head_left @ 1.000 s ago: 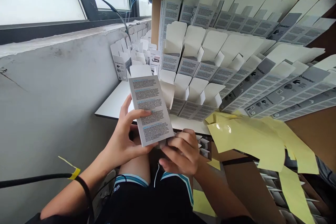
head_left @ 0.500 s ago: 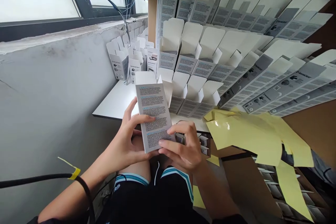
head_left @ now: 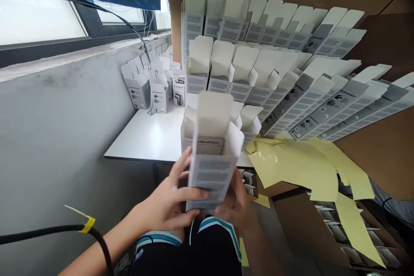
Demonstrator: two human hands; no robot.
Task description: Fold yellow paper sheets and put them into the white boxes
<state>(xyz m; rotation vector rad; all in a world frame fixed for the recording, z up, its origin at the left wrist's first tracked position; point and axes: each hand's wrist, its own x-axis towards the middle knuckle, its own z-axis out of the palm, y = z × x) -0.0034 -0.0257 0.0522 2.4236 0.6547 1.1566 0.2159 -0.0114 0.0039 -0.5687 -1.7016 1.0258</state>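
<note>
White desk edge just beyond an open carton, clasped upright between left grip and right grip, yellow sheets close right, print too blurred!

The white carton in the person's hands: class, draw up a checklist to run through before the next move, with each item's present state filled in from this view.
1. Left hand gripping the white carton: ok, its fingers wrap the carton's lower part.
2. Right hand gripping the carton: cannot tell, it sits mostly behind the carton.
3. Top flaps open: ok, they stand up and apart.
4. Bottom end closed: cannot tell, the hands hide it.
5. Printed panel readable: cannot tell, it is blurred in this view.
6. Black cord away from the carton: ok, it lies low at the left, apart from the carton.
</note>
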